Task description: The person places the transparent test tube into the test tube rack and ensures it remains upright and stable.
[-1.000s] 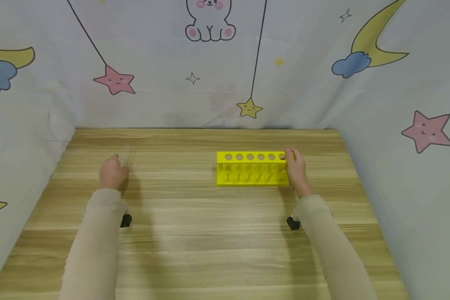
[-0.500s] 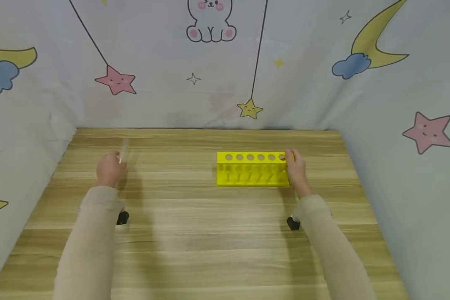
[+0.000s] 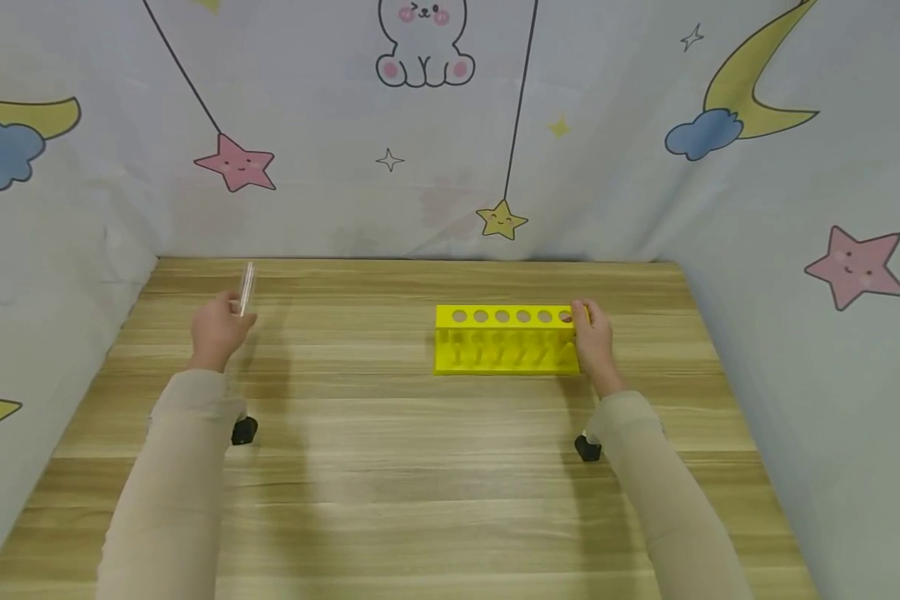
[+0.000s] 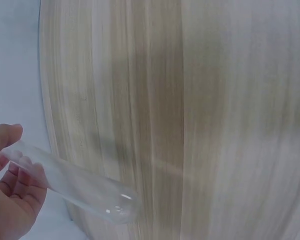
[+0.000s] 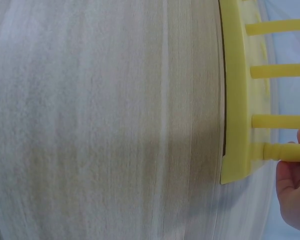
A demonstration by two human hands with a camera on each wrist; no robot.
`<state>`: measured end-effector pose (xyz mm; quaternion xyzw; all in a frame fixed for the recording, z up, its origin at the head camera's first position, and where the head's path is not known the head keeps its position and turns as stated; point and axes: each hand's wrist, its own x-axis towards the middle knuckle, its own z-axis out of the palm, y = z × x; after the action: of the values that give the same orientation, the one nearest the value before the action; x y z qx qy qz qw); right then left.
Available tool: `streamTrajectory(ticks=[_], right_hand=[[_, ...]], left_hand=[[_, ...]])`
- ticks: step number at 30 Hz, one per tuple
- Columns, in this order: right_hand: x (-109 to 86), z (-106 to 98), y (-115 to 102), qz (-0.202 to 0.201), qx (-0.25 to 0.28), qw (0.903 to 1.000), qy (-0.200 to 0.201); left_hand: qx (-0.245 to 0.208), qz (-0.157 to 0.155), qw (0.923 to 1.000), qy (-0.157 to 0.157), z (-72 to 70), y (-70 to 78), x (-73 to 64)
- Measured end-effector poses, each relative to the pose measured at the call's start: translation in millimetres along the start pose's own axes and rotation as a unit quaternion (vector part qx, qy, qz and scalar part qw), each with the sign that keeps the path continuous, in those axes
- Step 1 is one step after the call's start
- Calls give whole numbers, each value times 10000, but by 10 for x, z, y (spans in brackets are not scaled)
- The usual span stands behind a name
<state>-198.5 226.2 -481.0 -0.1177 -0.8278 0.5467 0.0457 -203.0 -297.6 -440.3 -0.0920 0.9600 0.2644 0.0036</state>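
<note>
My left hand (image 3: 215, 332) pinches a clear test tube (image 3: 247, 287) between thumb and fingers over the left side of the table. In the left wrist view, the fingers hold the tube near one end, and its rounded end (image 4: 121, 207) points away from the hand. Farther right stands a yellow test tube rack (image 3: 507, 326) with a row of round holes on top and pegs (image 5: 280, 71) below. My right hand (image 3: 594, 337) grips the rack's right end, thumb on the top plate beside the last hole. In the right wrist view, fingers show behind the end post (image 5: 285, 152).
The wood-grain table (image 3: 420, 475) ends at a white printed cloth (image 3: 330, 200) behind and on both sides. A black wrist-camera piece hangs below each sleeve, the left one (image 3: 244, 431) and the right one (image 3: 588, 448).
My left hand has moved slightly left and away from me with the test tube, which now shows more clearly above the fingers. The right hand and the rack stay in place.
</note>
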Motion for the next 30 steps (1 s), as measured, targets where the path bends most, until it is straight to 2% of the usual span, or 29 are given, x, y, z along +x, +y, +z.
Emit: streamTrajectory(ticks=[11,22,30], right_hand=[[-3,0,-11,-26,-57,10000,43],[-11,-5,-3,32,-58,10000,-10],[5,-1,14,17,-73,10000,-8]], left_hand=[[-621,-97,9977,236,-55,143,10],[-856,-208,9955,338,-92,261,3],[-1028,-158,9939,374,-101,314,15]])
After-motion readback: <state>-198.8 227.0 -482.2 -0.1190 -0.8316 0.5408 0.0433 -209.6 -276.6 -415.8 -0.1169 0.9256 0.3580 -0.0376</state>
